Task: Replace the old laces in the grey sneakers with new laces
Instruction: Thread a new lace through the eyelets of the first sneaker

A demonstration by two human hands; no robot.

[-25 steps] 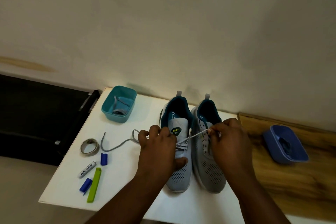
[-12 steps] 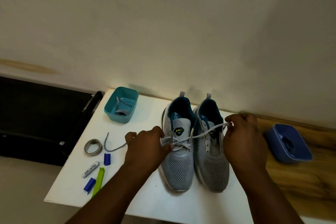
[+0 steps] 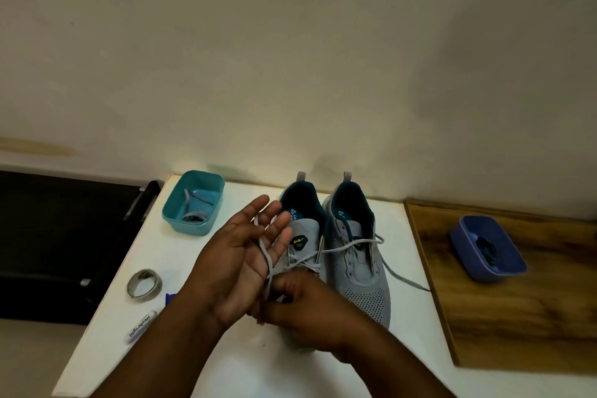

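Note:
Two grey sneakers with teal linings stand side by side on the white table (image 3: 226, 362), toes toward me. The left sneaker (image 3: 307, 229) is partly hidden by my hands; the right sneaker (image 3: 365, 284) is in plain sight. A grey lace (image 3: 342, 247) is threaded through the left sneaker. One end crosses the right sneaker and trails onto the table. The other end runs up over the palm of my left hand (image 3: 245, 249), which is held flat with its fingers straight. My right hand (image 3: 300, 307) pinches that lace just below the left palm.
A teal tub (image 3: 176, 220) at the back left holds grey laces. A blue tub (image 3: 507, 268) with dark laces sits on a wooden board (image 3: 517, 326) at the right. A tape roll (image 3: 143, 283), a white tube (image 3: 139, 326) and a blue cap (image 3: 169, 297) lie at the left.
My right hand has let go of the right lace end, which now lies over the right sneaker, and has moved left to pinch the other end. My left hand has opened, palm up.

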